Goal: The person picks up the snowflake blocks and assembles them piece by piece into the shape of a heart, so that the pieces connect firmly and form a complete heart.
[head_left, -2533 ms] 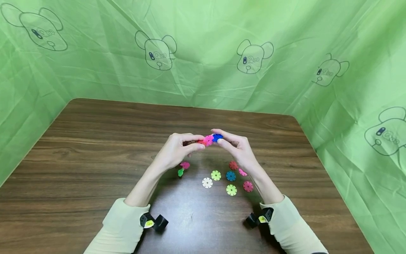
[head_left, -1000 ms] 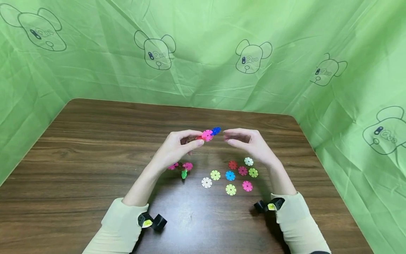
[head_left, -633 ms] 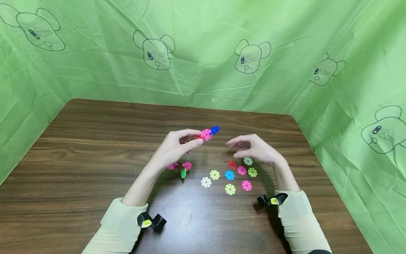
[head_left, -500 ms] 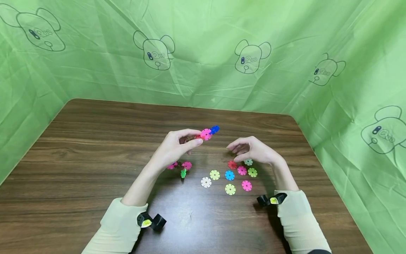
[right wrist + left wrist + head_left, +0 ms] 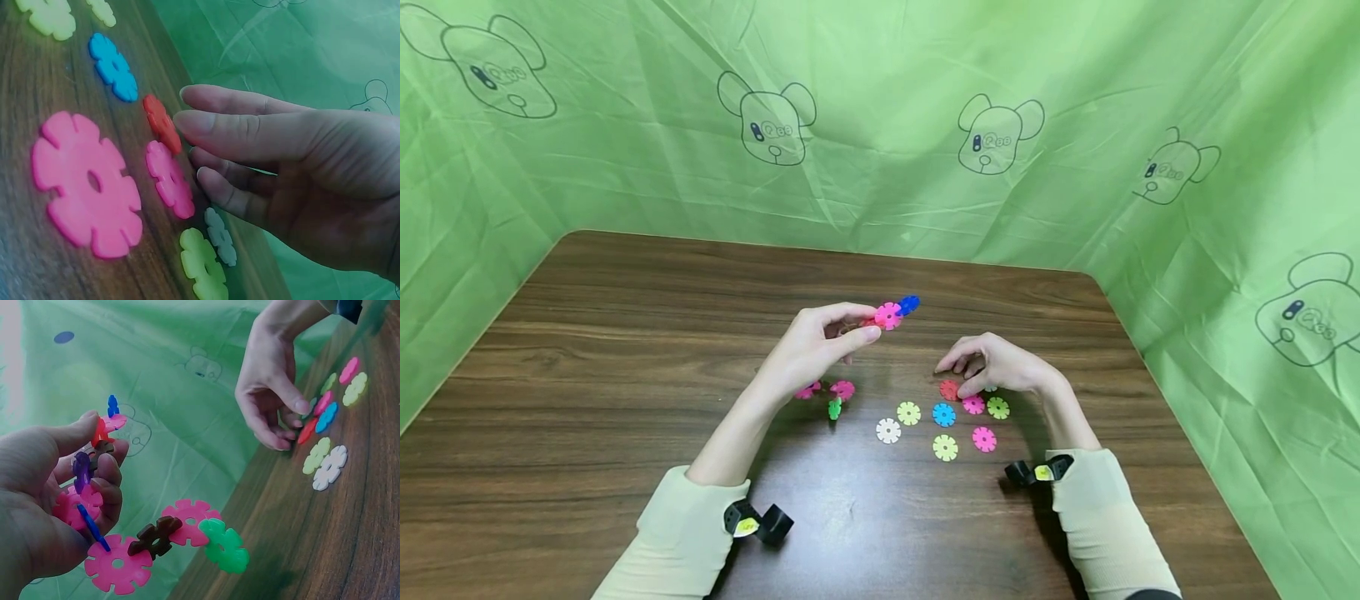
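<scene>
My left hand (image 5: 817, 348) pinches a chain of interlocking flower-shaped plastic discs (image 5: 119, 575). A pink disc (image 5: 888, 316) and a blue disc (image 5: 909, 305) stick out past the fingertips. In the left wrist view the chain runs down behind the palm through purple, pink, blue and brown discs to a green disc (image 5: 224, 545). My right hand (image 5: 1003, 367) hangs low over the loose discs, thumb and fingers parted. Its thumb tip is at the edge of a red disc (image 5: 161, 124); whether they touch I cannot tell. A pale disc (image 5: 220, 236) is partly hidden by that hand in the head view.
Around the red disc lie loose discs: blue (image 5: 943, 415), pink (image 5: 984, 439), yellow-green (image 5: 946, 447) and white (image 5: 888, 431), among several. They lie flat on the brown wooden table (image 5: 662, 317). A green curtain (image 5: 880, 125) hangs behind and beside the table.
My right hand has let go of the chain's blue end, drawn off to the right and come down to the red disc. My left hand still holds the chain, almost in place.
</scene>
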Demonstrator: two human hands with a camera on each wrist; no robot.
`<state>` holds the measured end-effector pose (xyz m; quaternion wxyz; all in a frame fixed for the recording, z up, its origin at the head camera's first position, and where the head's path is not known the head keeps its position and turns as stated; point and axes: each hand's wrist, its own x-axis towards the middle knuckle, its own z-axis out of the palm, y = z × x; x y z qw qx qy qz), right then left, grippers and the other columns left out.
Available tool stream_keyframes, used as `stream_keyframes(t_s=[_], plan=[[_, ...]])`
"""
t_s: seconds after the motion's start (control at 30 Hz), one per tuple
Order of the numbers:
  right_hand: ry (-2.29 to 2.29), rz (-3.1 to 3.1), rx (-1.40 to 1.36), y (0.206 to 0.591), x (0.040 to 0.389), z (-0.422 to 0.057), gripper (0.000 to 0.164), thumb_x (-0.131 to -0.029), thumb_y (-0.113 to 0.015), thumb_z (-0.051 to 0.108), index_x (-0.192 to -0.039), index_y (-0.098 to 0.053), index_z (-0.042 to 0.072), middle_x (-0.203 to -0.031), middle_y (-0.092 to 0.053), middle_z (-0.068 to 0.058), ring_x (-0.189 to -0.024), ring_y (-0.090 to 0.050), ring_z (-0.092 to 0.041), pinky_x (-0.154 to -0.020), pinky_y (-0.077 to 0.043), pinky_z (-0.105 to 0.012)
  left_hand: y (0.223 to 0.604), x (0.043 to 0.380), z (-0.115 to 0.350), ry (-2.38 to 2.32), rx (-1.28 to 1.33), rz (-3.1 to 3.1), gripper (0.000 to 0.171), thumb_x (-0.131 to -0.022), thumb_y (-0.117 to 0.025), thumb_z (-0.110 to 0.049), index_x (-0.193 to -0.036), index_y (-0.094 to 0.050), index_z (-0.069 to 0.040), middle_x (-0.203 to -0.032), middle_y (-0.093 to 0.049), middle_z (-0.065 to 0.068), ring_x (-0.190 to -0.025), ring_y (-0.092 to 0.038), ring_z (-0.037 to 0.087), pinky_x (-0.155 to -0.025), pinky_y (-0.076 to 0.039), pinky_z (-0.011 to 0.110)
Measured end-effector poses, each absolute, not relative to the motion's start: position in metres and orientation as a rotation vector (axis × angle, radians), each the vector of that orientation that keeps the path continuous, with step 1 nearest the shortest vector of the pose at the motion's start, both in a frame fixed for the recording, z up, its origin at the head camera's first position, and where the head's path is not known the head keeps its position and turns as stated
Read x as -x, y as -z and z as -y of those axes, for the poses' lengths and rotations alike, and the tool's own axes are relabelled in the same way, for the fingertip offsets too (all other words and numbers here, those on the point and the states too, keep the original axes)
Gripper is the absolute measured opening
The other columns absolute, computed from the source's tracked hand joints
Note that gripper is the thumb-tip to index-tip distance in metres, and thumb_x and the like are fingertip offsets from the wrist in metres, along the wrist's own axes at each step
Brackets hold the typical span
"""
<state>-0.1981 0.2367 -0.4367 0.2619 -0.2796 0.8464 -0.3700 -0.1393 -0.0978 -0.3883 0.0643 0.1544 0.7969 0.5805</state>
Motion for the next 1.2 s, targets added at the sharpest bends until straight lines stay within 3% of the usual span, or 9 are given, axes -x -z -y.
stream_keyframes(t_s=[0.23,0.47,0.57,0.8,1.03,1.2], plan=[[0.925,-2.359,0.778,0.44,0.198,-0.235,0.041,-0.075,-0.09,0.008,-0.114,-0.079,0.015,-0.106,-0.069,-0.009,-0.097,-0.06,-0.025,-0.081,-0.056,-0.028,0.389,0.139,0.097,-1.764,-0.457,-2.391,0.035,-0.097,-0.072,-0.034,-0.128,-0.071,-0.019,-0.092,-0.071,0.003,-0.078,-0.064,0.04,-0.059,-0.043,0.026],[0.897,-2.399,0.758,0.443,0.198,-0.231,0.03,-0.075,-0.091,0.009,-0.103,-0.081,0.016,-0.102,-0.067,-0.009,-0.091,-0.056,-0.022,-0.077,-0.05,-0.025,0.388,0.139,0.098,-1.767,-0.456,-2.383,0.035,-0.097,-0.072,-0.034,-0.128,-0.071,-0.019,-0.092,-0.07,0.002,-0.081,-0.064,0.043,-0.06,-0.043,0.026],[0.893,-2.406,0.727,0.443,0.197,-0.229,0.028,-0.075,-0.091,0.009,-0.099,-0.08,0.017,-0.1,-0.065,-0.008,-0.089,-0.055,-0.022,-0.076,-0.049,-0.024,0.387,0.139,0.098,-1.767,-0.455,-2.383,0.035,-0.097,-0.072,-0.034,-0.128,-0.071,-0.019,-0.093,-0.07,0.003,-0.079,-0.064,0.04,-0.06,-0.043,0.026],[0.919,-2.414,0.673,0.442,0.196,-0.225,0.021,-0.079,-0.088,0.006,-0.091,-0.072,0.014,-0.085,-0.069,-0.003,-0.077,-0.061,-0.017,-0.068,-0.053,-0.024,0.389,0.138,0.098,-1.782,-0.459,-2.359,0.034,-0.097,-0.072,-0.034,-0.128,-0.072,-0.019,-0.092,-0.069,0.002,-0.07,-0.062,0.019,-0.063,-0.046,0.026],[1.047,-2.472,0.658,0.433,0.193,-0.223,0.015,-0.084,-0.084,0.011,-0.095,-0.073,0.015,-0.088,-0.073,-0.004,-0.079,-0.067,-0.017,-0.072,-0.056,-0.024,0.389,0.138,0.1,-1.806,-0.477,-2.335,0.032,-0.099,-0.069,-0.033,-0.128,-0.072,-0.019,-0.089,-0.071,0.0,-0.071,-0.064,0.02,-0.059,-0.044,0.025],[1.172,-2.528,0.673,0.425,0.189,-0.22,0.014,-0.087,-0.083,0.015,-0.098,-0.074,0.016,-0.089,-0.075,-0.006,-0.08,-0.07,-0.018,-0.074,-0.06,-0.028,0.39,0.138,0.1,-1.811,-0.481,-2.317,0.03,-0.101,-0.067,-0.032,-0.127,-0.073,-0.019,-0.093,-0.076,0.001,-0.068,-0.062,0.013,-0.055,-0.04,0.022]])
